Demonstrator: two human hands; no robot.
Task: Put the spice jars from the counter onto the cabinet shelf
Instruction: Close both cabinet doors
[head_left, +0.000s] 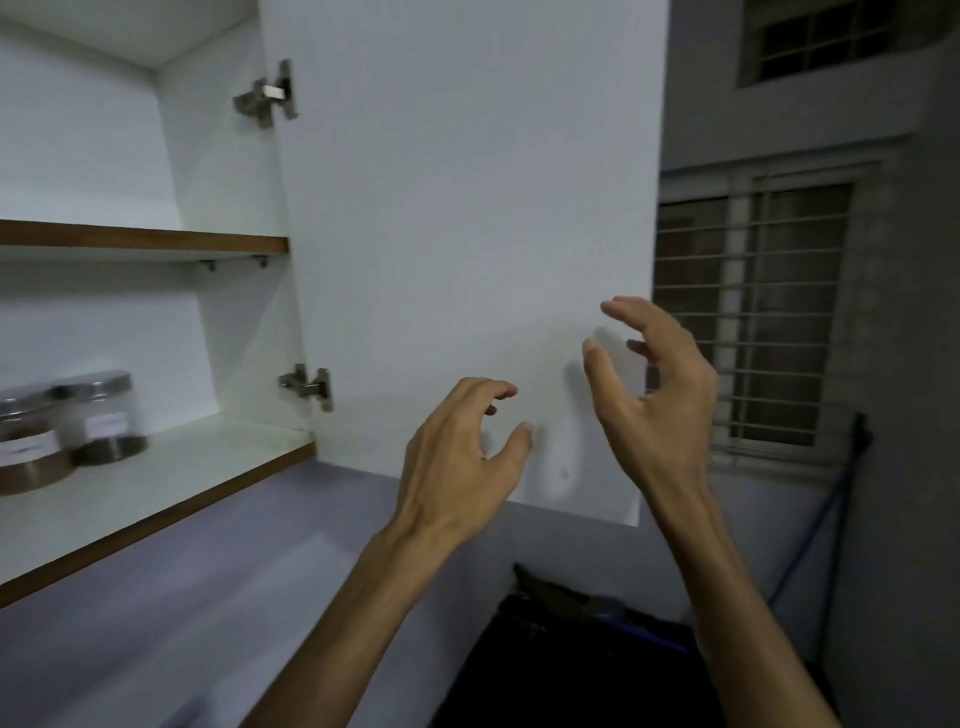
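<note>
Standing on the lower cabinet shelf, two spice jars sit side by side at far left. The cabinet door hangs open. Left hand and right hand are raised before it, fingers loosely curled, holding nothing.

You have the lower cabinet shelf in front of you at the left, a white board with a brown front edge. Two spice jars stand on it at its far left, each with a metal lid and a white label. The nearer jar holds brown powder and is cut by the frame edge. The farther jar stands just beside it, toward the back. Above, the upper shelf shows only its brown edge.
</note>
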